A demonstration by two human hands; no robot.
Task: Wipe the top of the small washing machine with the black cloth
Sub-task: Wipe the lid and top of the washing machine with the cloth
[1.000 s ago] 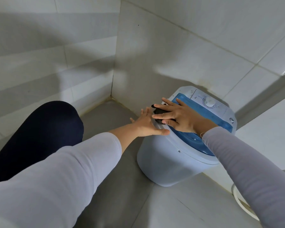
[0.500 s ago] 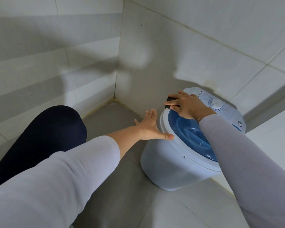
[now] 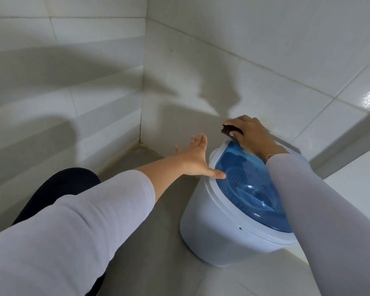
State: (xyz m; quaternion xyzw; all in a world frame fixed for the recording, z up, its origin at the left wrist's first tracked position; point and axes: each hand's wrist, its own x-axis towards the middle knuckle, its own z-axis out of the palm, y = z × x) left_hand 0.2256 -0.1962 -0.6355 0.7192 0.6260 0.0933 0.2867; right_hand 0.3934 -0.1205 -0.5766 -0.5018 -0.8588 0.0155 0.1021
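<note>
Item: right hand [image 3: 251, 136] clenched on black cloth [image 3: 230, 130] at washing machine [image 3: 218, 229] rear rim; left hand [image 3: 195, 160] released, bracing. Risk I note: cloth slipping behind.

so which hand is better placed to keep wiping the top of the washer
Right. The right hand already grips the black cloth at the far edge of the washing machine; the left hand, open and empty, only braces its rim.

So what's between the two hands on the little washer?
Only the washing machine's white rim and a strip of its blue lid, seen from the head camera. The left hand rests open; the right hand presses the black cloth.
</note>
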